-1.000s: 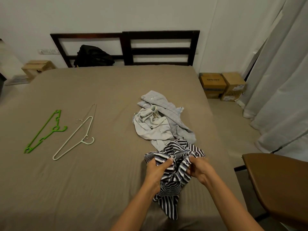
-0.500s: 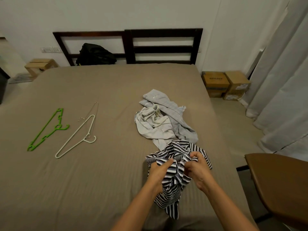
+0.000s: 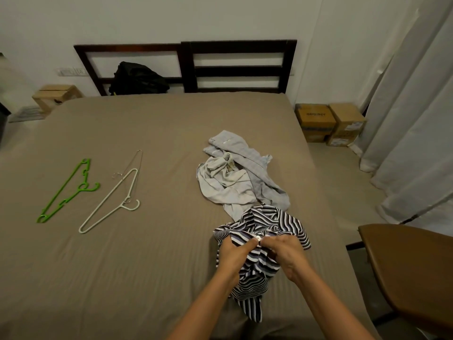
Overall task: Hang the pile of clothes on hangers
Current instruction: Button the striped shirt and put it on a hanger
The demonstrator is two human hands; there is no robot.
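— Where is the shirt at this moment?
— On my screen the striped shirt (image 3: 282, 219) is near the right edge of the bed (image 3: 147, 266), toward the foot end. It is bunched up, and one end of it trails toward the foot between the two forearms.

— What do the hands do?
— Both are grasping it. The left hand (image 3: 232, 256) has its fingers curled round a fold of the cloth. The right hand (image 3: 289, 256) pinches the cloth just beside it. The fingertips of the two hands almost meet at a small white button (image 3: 258, 239).

— And the other clothes?
— A pile of pale clothes (image 3: 235, 182) lies just behind the striped shirt and touches it, also closer to the right edge.

— The hangers?
— I count three, well apart from the clothes, toward the left edge. The green hanger (image 3: 68, 190) is the outermost one, and the white hanger (image 3: 110, 202) lies beside it. A thin wire hanger (image 3: 133, 163) crosses the far end of the white one. All lie flat on the sheet.

— What is around the bed?
— A black bag (image 3: 137, 78) leans at the headboard (image 3: 235, 67). Cardboard boxes (image 3: 328, 121) stand on the floor past the far right corner. A curtain (image 3: 416, 119) hangs on the right.
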